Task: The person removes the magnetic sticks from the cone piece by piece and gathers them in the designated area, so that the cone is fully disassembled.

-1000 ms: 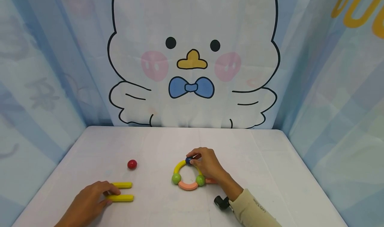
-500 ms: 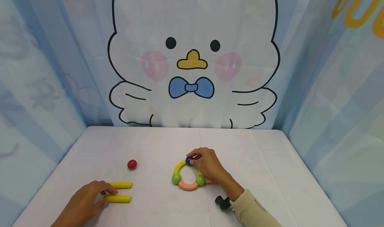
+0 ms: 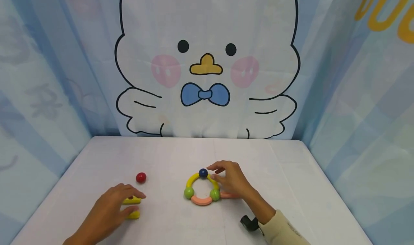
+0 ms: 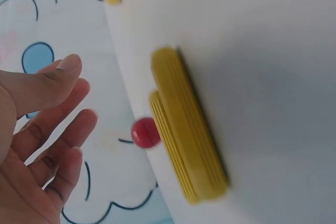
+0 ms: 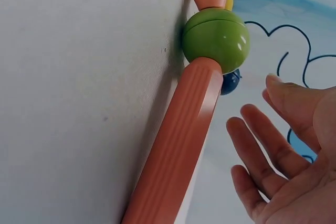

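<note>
A ring of toy rods and balls lies mid-table: a blue ball [image 3: 203,173] on top, green balls [image 3: 189,192] at the sides, yellow curved rods [image 3: 193,179] above and an orange curved rod [image 3: 201,201] below. From the right green ball [image 5: 215,40] runs a straight orange rod [image 5: 176,145]. Just right of the blue ball, my right hand [image 3: 233,178] holds nothing, fingers relaxed. My left hand [image 3: 111,207] hovers over two straight yellow rods [image 4: 189,129], apart from them, and partly hides them in the head view. Beyond these rods sits a red ball [image 3: 141,177].
The white table [image 3: 275,173] ends at a back edge against a curtain [image 3: 207,119] printed with a cartoon bird. More curtain hangs on both sides. A black wrist camera [image 3: 249,223] sits at the right wrist.
My right hand has let go of the blue ball and drawn slightly right. The left hand, earlier at the yellow rods' left ends, has risen and moved right over them.
</note>
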`<state>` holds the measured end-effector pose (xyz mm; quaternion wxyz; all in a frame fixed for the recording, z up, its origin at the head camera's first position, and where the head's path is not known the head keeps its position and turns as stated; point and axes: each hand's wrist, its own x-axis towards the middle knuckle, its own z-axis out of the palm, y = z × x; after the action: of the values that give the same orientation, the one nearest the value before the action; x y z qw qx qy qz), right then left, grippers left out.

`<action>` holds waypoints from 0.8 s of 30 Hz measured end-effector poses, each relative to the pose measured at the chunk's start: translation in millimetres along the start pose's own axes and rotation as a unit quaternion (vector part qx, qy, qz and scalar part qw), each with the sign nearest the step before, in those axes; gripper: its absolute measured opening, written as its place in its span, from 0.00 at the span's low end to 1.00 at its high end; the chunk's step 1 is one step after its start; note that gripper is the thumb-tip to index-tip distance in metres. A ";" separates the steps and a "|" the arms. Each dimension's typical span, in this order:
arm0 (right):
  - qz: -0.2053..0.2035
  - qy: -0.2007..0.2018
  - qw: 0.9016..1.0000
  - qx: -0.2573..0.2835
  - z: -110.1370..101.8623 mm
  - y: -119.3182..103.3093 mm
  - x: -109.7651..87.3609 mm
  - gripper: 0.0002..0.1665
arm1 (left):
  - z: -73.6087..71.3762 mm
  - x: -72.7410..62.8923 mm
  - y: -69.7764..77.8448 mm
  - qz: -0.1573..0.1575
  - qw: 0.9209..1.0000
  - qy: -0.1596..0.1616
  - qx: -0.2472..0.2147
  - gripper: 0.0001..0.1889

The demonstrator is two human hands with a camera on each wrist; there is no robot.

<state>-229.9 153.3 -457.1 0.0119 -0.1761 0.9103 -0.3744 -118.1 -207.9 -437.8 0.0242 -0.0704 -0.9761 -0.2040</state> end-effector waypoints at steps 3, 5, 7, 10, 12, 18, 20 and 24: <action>-0.006 -0.004 1.000 -0.002 -3.9 0.5 -7.3 0.16 | 4.5 5.2 14.5 0.008 1.000 0.005 -0.016 0.18; -0.003 -0.006 1.000 -0.007 -6.4 1.0 -12.0 0.16 | 7.8 8.1 23.7 0.018 0.999 0.010 -0.027 0.19; 0.004 -0.009 1.000 -0.009 -9.0 1.8 -16.4 0.16 | 12.0 11.7 31.8 0.036 0.999 0.018 -0.036 0.20; 0.017 -0.013 1.000 -0.014 -13.0 3.4 -22.8 0.16 | 18.1 17.2 43.9 0.065 0.996 0.026 -0.056 0.21; 0.024 -0.016 0.999 -0.016 -15.4 5.0 -27.2 0.16 | 23.0 21.8 51.6 0.083 0.994 0.025 -0.067 0.22; 0.034 -0.027 0.999 -0.023 -20.1 12.9 -38.9 0.14 | 38.2 36.5 73.3 0.139 0.983 0.006 -0.116 0.22; 0.032 -0.031 0.999 -0.021 -21.1 16.3 -41.8 0.13 | 44.4 42.0 80.6 0.156 0.979 0.002 -0.129 0.21; 0.025 -0.036 0.999 -0.023 -21.3 22.5 -45.2 0.13 | 58.8 55.2 95.7 0.175 0.974 -0.014 -0.146 0.20</action>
<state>-197.8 197.4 -462.2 0.0501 -0.1674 0.9216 -0.3465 -159.7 -90.5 -449.6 0.0356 -0.2456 -0.9085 -0.3360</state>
